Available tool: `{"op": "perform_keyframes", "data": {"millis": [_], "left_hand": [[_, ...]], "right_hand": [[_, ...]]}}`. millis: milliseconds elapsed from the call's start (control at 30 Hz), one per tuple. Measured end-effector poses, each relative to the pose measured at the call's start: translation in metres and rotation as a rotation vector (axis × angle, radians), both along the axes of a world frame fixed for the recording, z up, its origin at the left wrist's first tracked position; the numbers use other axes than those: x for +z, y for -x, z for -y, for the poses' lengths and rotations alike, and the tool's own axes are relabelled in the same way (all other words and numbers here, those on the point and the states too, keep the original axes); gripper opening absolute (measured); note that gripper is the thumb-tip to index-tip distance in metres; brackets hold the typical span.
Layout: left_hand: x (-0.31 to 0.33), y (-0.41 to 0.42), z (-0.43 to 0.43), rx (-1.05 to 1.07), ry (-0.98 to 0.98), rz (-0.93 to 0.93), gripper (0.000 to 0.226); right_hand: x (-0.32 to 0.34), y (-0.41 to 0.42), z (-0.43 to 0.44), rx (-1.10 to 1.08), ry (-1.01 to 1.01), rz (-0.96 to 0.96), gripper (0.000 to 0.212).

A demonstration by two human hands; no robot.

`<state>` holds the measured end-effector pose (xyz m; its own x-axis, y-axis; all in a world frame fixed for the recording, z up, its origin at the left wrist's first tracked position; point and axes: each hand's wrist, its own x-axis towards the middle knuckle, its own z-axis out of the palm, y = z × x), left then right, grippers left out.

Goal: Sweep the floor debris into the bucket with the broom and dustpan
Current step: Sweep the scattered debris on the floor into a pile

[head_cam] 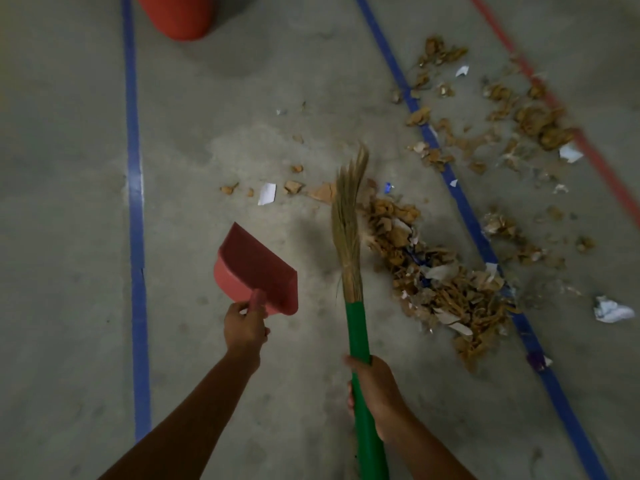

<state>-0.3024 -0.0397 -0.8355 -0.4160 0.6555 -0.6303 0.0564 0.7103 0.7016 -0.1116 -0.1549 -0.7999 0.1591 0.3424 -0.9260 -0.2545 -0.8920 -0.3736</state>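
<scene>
My left hand [245, 329] grips the handle of a pink dustpan [254, 268], held above the floor with its mouth facing away from me. My right hand [375, 389] is closed around the green handle of a grass broom [348, 230]. The bristle tips point away from me, just left of a heaped pile of brown leaves and paper scraps [440, 282]. More loose debris [519, 116] lies scattered at the upper right. The red bucket [178, 13] stands at the top left, cut off by the frame edge.
Grey concrete floor with blue tape lines at left [136, 216] and diagonally at right [464, 206], and a red line [588, 147] at far right. A crumpled white paper [611, 310] lies right of the pile. A few scraps [266, 194] sit ahead of the dustpan.
</scene>
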Motion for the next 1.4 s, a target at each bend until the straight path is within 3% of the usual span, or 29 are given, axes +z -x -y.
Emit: {"op": "perform_keyframes", "data": {"millis": [267, 400, 467, 633, 800, 900, 1033, 1400], "left_hand": [[-0.005, 0.058, -0.042, 0.021, -0.014, -0.022, 0.04], [-0.022, 0.097, -0.062, 0.035, 0.018, -0.04, 0.038], [-0.031, 0.121, -0.075, 0.021, 0.014, -0.056, 0.037], [-0.049, 0.186, -0.113, -0.03, 0.038, -0.141, 0.036], [-0.066, 0.236, -0.138, -0.047, 0.032, -0.19, 0.038], [-0.075, 0.256, -0.142, -0.074, 0.041, -0.196, 0.045], [-0.082, 0.262, -0.139, -0.115, 0.026, -0.169, 0.048], [-0.099, 0.169, -0.108, -0.276, 0.052, -0.052, 0.037]], "right_hand": [[0.002, 0.064, -0.051, 0.436, -0.115, 0.157, 0.027], [-0.018, 0.105, -0.087, 0.7, -0.182, 0.354, 0.042], [-0.029, 0.135, -0.107, 0.752, -0.222, 0.488, 0.047], [-0.058, 0.216, -0.162, 0.875, -0.346, 0.537, 0.042], [-0.094, 0.272, -0.216, 0.868, -0.372, 0.51, 0.044], [-0.113, 0.288, -0.236, 0.838, -0.244, 0.442, 0.039], [-0.13, 0.268, -0.23, 0.644, -0.076, 0.322, 0.038], [-0.158, 0.154, -0.11, 0.04, 0.103, 0.347, 0.042]]}}
